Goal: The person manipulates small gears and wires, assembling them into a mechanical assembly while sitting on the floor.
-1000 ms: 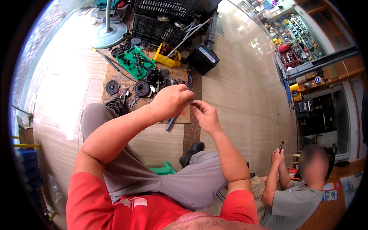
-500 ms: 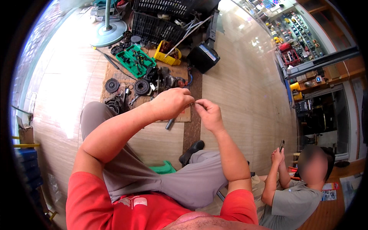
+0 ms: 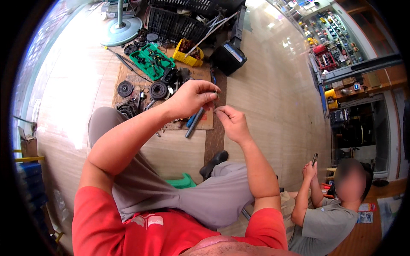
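Observation:
My left hand (image 3: 194, 99) is raised over the cardboard mat, its thumb and fingers pinching a small thin piece too tiny to name. Just below and to the right, my right hand (image 3: 235, 123) has thumb and forefinger pressed together; whatever lies between them is too small to make out. A narrow gap separates the two sets of fingertips. Beneath my hands, a grey tube (image 3: 194, 123) lies beside a blue handle (image 3: 190, 121) at the mat's near edge. Two round black ridged wheels (image 3: 125, 88) and an open green tool case (image 3: 137, 59) rest farther left.
Beyond the mat stand a yellow bin (image 3: 197, 62), a black box-shaped battery (image 3: 229, 60), a black crate (image 3: 164, 25) and a round stand base (image 3: 124, 37). A green stool (image 3: 184, 182) shows between my legs. At right, another person (image 3: 326, 222) holds a phone (image 3: 314, 159).
My left hand has risen and turned, drawing its fingertips away from my right hand's. My right hand has shifted slightly down. More of the grey tube and the blue handle now shows.

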`<action>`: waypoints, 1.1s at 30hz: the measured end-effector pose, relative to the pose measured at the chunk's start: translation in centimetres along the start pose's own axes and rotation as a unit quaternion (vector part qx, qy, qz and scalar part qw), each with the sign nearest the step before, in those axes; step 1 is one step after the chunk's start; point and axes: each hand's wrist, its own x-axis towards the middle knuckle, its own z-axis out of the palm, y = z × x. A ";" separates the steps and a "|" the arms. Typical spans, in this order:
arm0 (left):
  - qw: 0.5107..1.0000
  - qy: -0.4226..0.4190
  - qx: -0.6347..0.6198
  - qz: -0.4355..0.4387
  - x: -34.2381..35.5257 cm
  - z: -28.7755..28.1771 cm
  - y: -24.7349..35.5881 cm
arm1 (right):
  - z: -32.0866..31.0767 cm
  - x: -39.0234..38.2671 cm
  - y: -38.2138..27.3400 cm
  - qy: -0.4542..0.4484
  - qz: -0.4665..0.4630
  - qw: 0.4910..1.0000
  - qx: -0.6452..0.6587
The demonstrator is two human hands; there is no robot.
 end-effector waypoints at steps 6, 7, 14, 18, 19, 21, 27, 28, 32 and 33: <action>0.999 0.025 -0.007 -0.025 0.0 0.4 -0.3 | 0.8 0.0 0.5 -0.015 -0.011 0.995 0.102; 0.999 0.019 -0.019 -0.026 0.0 0.5 -0.7 | 1.1 0.0 0.6 -0.015 -0.007 0.988 0.153; 0.998 0.038 -0.035 -0.018 0.2 1.8 -2.8 | 2.3 0.3 -0.1 -0.005 0.071 0.937 0.342; 0.997 0.069 -0.006 -0.032 0.1 2.1 -2.3 | 2.2 0.0 0.5 0.026 0.071 0.945 0.317; 0.997 0.070 -0.004 -0.033 0.1 2.1 -2.4 | 2.2 0.0 0.5 0.038 0.069 0.946 0.314; 0.997 0.074 0.000 -0.036 0.2 2.2 -2.6 | 2.2 -0.1 0.8 0.035 0.057 0.948 0.312; 0.996 0.080 0.008 -0.041 0.1 2.5 -2.5 | 2.0 -0.2 0.7 0.040 0.043 0.968 0.244; 0.996 0.080 0.010 -0.039 0.1 2.5 -2.5 | 2.0 -0.2 0.7 0.040 0.043 0.971 0.231; 0.995 0.089 0.016 -0.034 0.1 2.5 -2.5 | 2.1 -0.1 0.4 0.054 0.042 0.976 0.205; 0.995 0.093 0.016 -0.033 0.2 2.5 -2.6 | 2.0 0.0 0.3 0.058 0.041 0.979 0.190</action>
